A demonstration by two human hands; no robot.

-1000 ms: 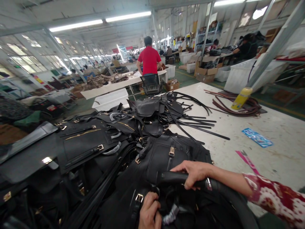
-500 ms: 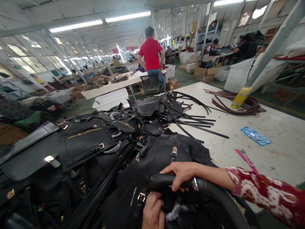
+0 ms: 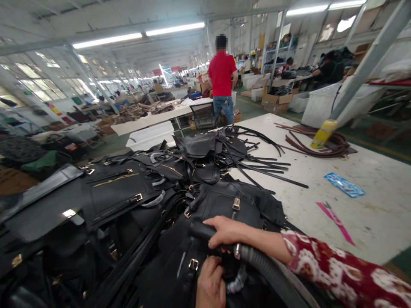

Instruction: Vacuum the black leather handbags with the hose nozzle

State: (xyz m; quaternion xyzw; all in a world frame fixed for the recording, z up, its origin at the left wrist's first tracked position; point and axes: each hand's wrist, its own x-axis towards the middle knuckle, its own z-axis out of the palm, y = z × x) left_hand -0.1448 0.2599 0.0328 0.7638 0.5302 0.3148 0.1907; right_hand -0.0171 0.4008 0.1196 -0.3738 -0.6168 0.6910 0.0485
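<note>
My right hand (image 3: 226,231) is wrapped round a black handle (image 3: 202,231) that joins a thick ribbed hose (image 3: 266,265) through a metal collar. Below it, my left hand (image 3: 212,280) has its fingers curled on a black leather piece with gold buckles (image 3: 193,264); whatever is between the fingers is hidden. A plastic-wrapped part (image 3: 236,280) lies just right of my left hand. Black leather pieces with straps (image 3: 118,188) are heaped to the left and ahead.
The white table (image 3: 379,218) carries a yellow bottle (image 3: 324,133), coiled brown straps (image 3: 300,149), a blue printed card (image 3: 344,185) and a pink strip (image 3: 337,222). A person in red (image 3: 222,72) stands beyond, near a white bin (image 3: 150,136).
My right hand and the handle have moved left, and more of the ribbed hose shows. My left hand has shifted slightly right. The person in red has moved right.
</note>
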